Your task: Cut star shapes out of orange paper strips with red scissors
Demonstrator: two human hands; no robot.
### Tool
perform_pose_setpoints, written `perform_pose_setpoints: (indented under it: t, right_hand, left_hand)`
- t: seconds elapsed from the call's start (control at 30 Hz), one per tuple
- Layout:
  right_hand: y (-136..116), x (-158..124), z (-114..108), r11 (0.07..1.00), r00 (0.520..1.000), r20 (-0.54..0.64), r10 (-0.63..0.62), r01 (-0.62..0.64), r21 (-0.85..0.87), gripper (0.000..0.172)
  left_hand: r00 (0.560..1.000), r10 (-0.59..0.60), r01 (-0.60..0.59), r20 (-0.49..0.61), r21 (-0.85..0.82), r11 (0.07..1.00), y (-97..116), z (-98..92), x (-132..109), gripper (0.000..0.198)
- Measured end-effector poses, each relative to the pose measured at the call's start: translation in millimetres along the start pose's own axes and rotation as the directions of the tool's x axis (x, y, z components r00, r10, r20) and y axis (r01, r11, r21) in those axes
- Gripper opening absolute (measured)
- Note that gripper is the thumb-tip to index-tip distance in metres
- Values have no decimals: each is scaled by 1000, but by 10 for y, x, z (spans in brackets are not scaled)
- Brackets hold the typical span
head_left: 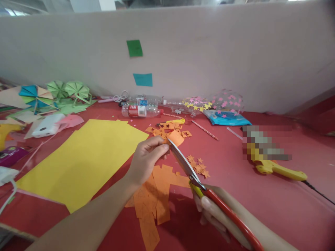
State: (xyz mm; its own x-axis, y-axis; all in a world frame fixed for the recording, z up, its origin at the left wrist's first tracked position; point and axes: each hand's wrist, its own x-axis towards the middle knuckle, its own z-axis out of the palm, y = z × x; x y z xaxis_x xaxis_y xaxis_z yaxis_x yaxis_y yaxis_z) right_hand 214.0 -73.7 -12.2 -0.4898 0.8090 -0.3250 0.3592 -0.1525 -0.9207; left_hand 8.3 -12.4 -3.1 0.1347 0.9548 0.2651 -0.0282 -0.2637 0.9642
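Observation:
My right hand (pixel 213 205) is closed around the red and yellow handles of a pair of scissors (pixel 183 162). The blades point up and left, their tips meeting a small piece of orange paper (pixel 166 140). My left hand (pixel 149 153) pinches that piece between thumb and fingers, most of it hidden. Below my hands lie cut orange paper sheets (pixel 162 198) with pencil-like marks. Small orange paper stars (pixel 200 167) sit in a loose pile beside the blades. Past my fingertips are orange scraps with star-shaped holes (pixel 169 127) and a plain orange square (pixel 176 138).
Large yellow sheets (pixel 86 157) cover the left of the red table (pixel 235 216). A yellow glue gun (pixel 280 170) with a cord lies right. Plastic bottles (pixel 141 111), a blue packet (pixel 227 118) and a striped straw (pixel 205 130) lie farther back. Folded paper fans (pixel 77 90) stand back left.

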Motion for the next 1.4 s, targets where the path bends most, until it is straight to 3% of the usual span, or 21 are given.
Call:
perform_pose_setpoints:
  t: [0.27,0.4,0.5,0.63,0.67,0.73,0.93,1.13,1.4]
  right_hand:
    - [130,42,-22,998,999,6,47,-47,29,60]
    - [210,68,-12,981,978,101,182,-187,45,61]
    - [218,67,28,987,990,-19,140,-138,78,57]
    - [212,80,50,971,977,-3,212,-210,118,53]
    - [211,89,46,976,980,-52,194,-187,115,52]
    - [198,105,34,968,971,56,232,-237,86,50]
    - [20,23,57,990,987,-78,141,-139,28,49]
    - [-132,-49,97,987,977,-143,161,-159,27,48]
    - [17,3,84,984,978,-124,170,-162,69,47]
  left_hand:
    - [1000,8,-7,-25,70,997,24,52,-34,26]
    - [999,5,-2,-39,80,997,1,59,-42,27]
    - [999,-7,11,-44,70,997,-7,68,-38,27]
    - [999,-17,19,-47,49,999,-15,85,-30,27]
    - [999,-17,19,-46,44,999,-16,89,-29,26]
    - [999,-15,17,-46,36,999,-15,93,-30,26]
    - [999,-16,17,-48,16,1000,-13,86,-36,26]
    - [999,-13,11,-30,-49,999,-59,37,-17,24]
    - [999,-39,40,12,-91,995,-66,-53,11,26]
